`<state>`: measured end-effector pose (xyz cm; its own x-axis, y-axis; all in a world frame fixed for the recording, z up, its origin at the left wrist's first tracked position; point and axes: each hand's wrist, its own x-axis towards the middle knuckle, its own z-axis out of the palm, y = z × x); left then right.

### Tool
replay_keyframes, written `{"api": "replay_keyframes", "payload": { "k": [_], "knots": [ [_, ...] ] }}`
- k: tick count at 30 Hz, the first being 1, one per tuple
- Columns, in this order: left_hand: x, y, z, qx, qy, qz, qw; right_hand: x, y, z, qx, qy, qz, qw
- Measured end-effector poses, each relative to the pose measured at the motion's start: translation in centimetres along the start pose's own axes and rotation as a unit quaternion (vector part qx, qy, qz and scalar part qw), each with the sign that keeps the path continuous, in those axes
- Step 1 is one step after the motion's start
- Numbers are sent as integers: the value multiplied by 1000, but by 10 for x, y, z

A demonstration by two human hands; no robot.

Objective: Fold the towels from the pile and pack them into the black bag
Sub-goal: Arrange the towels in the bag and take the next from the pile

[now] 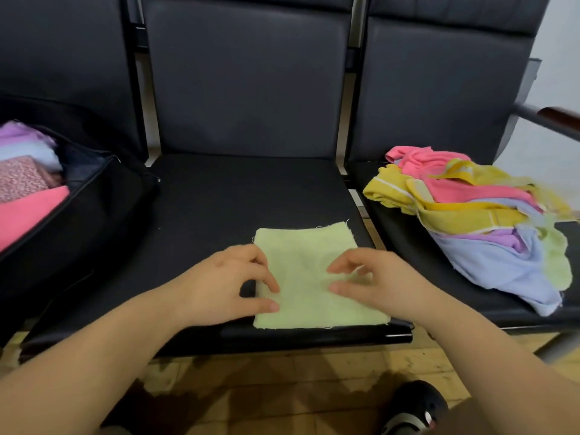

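Note:
A pale green towel (309,271), folded into a rectangle, lies flat at the front of the middle seat (219,196). My left hand (226,284) rests at its left edge, with the thumb and fingertips touching the cloth. My right hand (373,281) lies on its right half, fingers arched and tips on the fabric. Neither hand lifts the towel. The pile of unfolded towels (477,221), pink, yellow, lilac, light blue and green, sits on the right seat. The black bag (94,215) stands open on the left seat with folded pink, lilac and patterned towels (25,189) inside.
The row of dark padded seats has upright backrests (248,80) behind it. A chair armrest (552,116) juts out at the far right. Below the seat edge are a tiled floor (282,372) and a dark shoe (414,409).

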<state>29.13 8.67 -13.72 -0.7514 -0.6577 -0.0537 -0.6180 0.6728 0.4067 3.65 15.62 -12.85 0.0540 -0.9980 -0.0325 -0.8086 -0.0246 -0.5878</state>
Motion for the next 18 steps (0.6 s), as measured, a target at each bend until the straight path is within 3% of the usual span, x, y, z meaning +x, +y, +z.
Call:
{"api": "replay_keyframes", "payload": {
  "k": [4,7,18],
  "knots": [
    [-6,-1,21,57,-14,26,998,-11,-1,6,-39,-99,5,994],
    [-6,-1,21,26,42,12,999,-14,0,6,-52,-97,11,994],
    [1,-15,-3,-144,95,-150,974,7,8,-2,-113,-62,46,991]
  ]
}}
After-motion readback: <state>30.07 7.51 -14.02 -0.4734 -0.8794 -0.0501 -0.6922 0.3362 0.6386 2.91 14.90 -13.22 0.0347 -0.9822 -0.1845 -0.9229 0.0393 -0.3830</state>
